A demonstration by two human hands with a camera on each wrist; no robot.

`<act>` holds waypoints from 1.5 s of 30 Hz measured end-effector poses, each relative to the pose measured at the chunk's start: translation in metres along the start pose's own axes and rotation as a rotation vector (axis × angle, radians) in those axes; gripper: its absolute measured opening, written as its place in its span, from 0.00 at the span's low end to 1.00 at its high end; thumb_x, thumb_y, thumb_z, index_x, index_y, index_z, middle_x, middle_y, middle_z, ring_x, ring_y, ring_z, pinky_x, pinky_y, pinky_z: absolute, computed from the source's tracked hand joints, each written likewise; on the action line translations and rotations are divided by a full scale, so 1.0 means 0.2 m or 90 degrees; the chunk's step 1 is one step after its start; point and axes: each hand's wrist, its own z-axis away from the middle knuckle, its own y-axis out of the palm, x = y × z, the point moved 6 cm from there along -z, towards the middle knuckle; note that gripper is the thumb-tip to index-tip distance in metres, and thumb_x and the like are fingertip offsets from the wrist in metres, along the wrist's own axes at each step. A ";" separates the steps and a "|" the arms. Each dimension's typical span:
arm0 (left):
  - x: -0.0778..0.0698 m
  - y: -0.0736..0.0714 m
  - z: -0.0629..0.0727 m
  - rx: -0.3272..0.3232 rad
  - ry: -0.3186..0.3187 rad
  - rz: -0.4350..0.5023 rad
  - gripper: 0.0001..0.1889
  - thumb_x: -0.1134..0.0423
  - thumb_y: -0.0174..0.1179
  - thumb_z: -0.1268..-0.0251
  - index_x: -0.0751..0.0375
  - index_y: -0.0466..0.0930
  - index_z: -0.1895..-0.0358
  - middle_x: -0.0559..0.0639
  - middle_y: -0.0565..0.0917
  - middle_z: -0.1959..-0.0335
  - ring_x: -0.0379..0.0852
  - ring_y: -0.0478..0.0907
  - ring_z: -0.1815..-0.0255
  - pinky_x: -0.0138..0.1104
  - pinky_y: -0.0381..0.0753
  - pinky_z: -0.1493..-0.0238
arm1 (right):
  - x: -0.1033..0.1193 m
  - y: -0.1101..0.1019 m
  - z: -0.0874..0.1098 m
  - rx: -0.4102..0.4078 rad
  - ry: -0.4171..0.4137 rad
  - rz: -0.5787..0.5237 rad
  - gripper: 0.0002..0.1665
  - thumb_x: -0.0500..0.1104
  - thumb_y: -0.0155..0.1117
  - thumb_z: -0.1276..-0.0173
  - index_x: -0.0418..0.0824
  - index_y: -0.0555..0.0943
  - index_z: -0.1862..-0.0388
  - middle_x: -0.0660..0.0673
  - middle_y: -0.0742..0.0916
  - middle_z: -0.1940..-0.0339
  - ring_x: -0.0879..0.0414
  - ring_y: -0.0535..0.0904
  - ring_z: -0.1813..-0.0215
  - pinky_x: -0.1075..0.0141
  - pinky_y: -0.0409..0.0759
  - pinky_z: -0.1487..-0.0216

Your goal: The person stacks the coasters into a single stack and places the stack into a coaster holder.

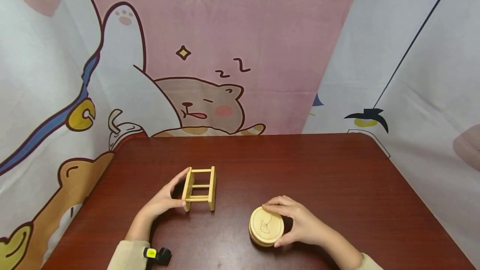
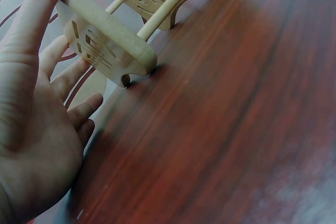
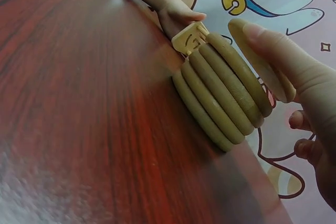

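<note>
Brown table (image 1: 232, 153), cartoon backdrop (image 1: 285, 45) behind, left hand (image 1: 163, 200) gripping wooden rack (image 1: 212, 188), right hand (image 1: 300, 222) pinching coaster (image 1: 266, 225) above stack (image 3: 215, 95)

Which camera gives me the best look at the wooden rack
The head view: it shows the wooden rack nearly whole, panels and bars included. The left wrist view shows its slotted cutouts closer but crops it at the frame's top. The right wrist view shows only part, behind the stacked discs.

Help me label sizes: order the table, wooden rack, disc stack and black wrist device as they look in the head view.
1. Table
2. Wooden rack and disc stack: too alike to rank
3. Black wrist device
</note>
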 end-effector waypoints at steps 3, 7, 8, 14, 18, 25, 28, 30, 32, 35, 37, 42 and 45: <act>0.00 0.00 0.00 -0.001 0.000 0.000 0.52 0.62 0.74 0.53 0.46 0.51 0.24 0.52 0.54 0.25 0.44 0.46 0.27 0.65 0.36 0.39 | 0.00 0.01 0.00 0.010 0.007 0.002 0.50 0.55 0.83 0.63 0.40 0.77 0.38 0.51 0.79 0.43 0.56 0.73 0.43 0.66 0.69 0.42; 0.00 0.00 0.00 -0.001 0.000 0.005 0.52 0.62 0.74 0.53 0.47 0.51 0.24 0.53 0.54 0.25 0.46 0.46 0.27 0.65 0.36 0.39 | 0.00 0.01 0.00 0.018 0.017 0.007 0.50 0.56 0.82 0.63 0.40 0.77 0.38 0.52 0.79 0.43 0.57 0.73 0.43 0.65 0.69 0.42; 0.00 0.00 0.00 -0.001 0.000 0.006 0.52 0.62 0.74 0.53 0.47 0.51 0.24 0.53 0.54 0.25 0.46 0.47 0.27 0.65 0.36 0.38 | 0.00 0.01 0.00 0.019 0.017 0.009 0.50 0.57 0.82 0.63 0.40 0.77 0.38 0.52 0.79 0.43 0.57 0.73 0.43 0.65 0.69 0.42; 0.00 0.00 0.00 0.001 -0.002 0.009 0.53 0.63 0.74 0.53 0.48 0.51 0.24 0.54 0.54 0.25 0.47 0.47 0.27 0.64 0.36 0.38 | -0.01 0.02 0.01 0.023 0.022 0.014 0.50 0.57 0.82 0.62 0.40 0.77 0.38 0.52 0.79 0.43 0.57 0.72 0.42 0.65 0.69 0.42; 0.00 0.00 0.00 0.000 -0.006 0.011 0.53 0.63 0.74 0.53 0.47 0.51 0.24 0.54 0.54 0.25 0.50 0.46 0.27 0.64 0.36 0.38 | -0.02 0.03 0.02 0.023 0.024 0.016 0.50 0.58 0.82 0.62 0.40 0.77 0.38 0.52 0.79 0.43 0.57 0.73 0.42 0.65 0.69 0.42; 0.00 0.00 0.00 0.000 -0.011 0.010 0.52 0.62 0.74 0.53 0.46 0.51 0.24 0.54 0.54 0.25 0.55 0.46 0.27 0.65 0.37 0.38 | -0.03 0.04 0.02 0.026 0.031 0.010 0.50 0.58 0.81 0.61 0.39 0.77 0.38 0.52 0.78 0.42 0.56 0.72 0.42 0.64 0.69 0.42; 0.00 0.00 0.00 0.000 -0.010 0.008 0.52 0.63 0.74 0.53 0.46 0.51 0.24 0.53 0.54 0.25 0.50 0.47 0.27 0.65 0.37 0.38 | -0.03 0.04 0.02 0.028 0.036 0.018 0.50 0.59 0.81 0.60 0.40 0.76 0.37 0.54 0.77 0.42 0.57 0.72 0.42 0.64 0.69 0.43; 0.00 0.00 0.00 0.000 -0.009 0.006 0.53 0.63 0.74 0.53 0.46 0.52 0.24 0.53 0.54 0.25 0.46 0.48 0.27 0.65 0.37 0.38 | -0.02 0.04 0.02 0.030 0.037 0.022 0.50 0.59 0.81 0.59 0.41 0.75 0.36 0.54 0.77 0.42 0.57 0.72 0.42 0.63 0.70 0.43; 0.00 0.00 0.00 -0.001 -0.007 0.003 0.53 0.63 0.74 0.53 0.45 0.52 0.24 0.53 0.54 0.25 0.43 0.48 0.28 0.65 0.37 0.38 | -0.02 0.05 0.02 0.033 0.040 0.021 0.50 0.58 0.80 0.58 0.42 0.74 0.35 0.54 0.76 0.42 0.57 0.72 0.42 0.63 0.70 0.43; -0.01 0.00 0.00 -0.001 -0.008 0.003 0.52 0.63 0.74 0.53 0.45 0.52 0.24 0.53 0.54 0.25 0.42 0.48 0.28 0.65 0.37 0.38 | -0.01 0.05 0.02 0.040 0.047 0.016 0.50 0.57 0.81 0.57 0.42 0.74 0.35 0.53 0.75 0.41 0.57 0.72 0.42 0.63 0.70 0.43; -0.01 0.00 0.00 -0.001 -0.008 0.004 0.52 0.63 0.74 0.53 0.45 0.52 0.24 0.53 0.54 0.25 0.43 0.48 0.27 0.65 0.37 0.39 | -0.02 0.05 0.02 0.044 0.055 0.012 0.50 0.56 0.81 0.58 0.42 0.74 0.35 0.54 0.75 0.41 0.57 0.72 0.42 0.63 0.70 0.43; -0.01 0.00 0.00 0.001 -0.004 0.004 0.52 0.62 0.74 0.53 0.46 0.51 0.24 0.53 0.54 0.25 0.45 0.48 0.27 0.65 0.37 0.39 | -0.03 0.06 0.04 0.047 0.071 0.011 0.51 0.57 0.81 0.58 0.43 0.74 0.34 0.55 0.74 0.40 0.58 0.72 0.41 0.62 0.71 0.43; -0.01 0.00 0.00 0.001 -0.003 0.004 0.52 0.63 0.74 0.53 0.47 0.51 0.24 0.54 0.54 0.25 0.48 0.47 0.27 0.65 0.37 0.39 | -0.04 0.06 0.04 0.050 0.084 0.005 0.51 0.58 0.80 0.58 0.46 0.73 0.34 0.55 0.73 0.39 0.58 0.71 0.40 0.61 0.70 0.42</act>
